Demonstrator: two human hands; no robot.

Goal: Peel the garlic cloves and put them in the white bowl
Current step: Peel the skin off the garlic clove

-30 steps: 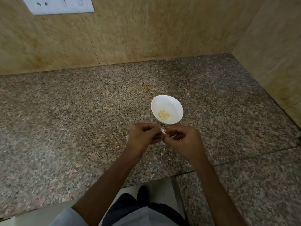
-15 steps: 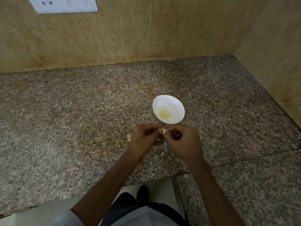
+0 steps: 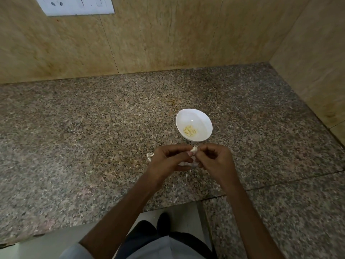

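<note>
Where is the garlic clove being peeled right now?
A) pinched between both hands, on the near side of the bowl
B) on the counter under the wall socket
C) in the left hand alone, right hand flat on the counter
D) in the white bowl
A: the garlic clove sits pinched between the left hand and right hand, short of the white bowl.

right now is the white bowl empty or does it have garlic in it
Not empty: the white bowl stands upright with a few peeled cloves on its bottom.
</note>
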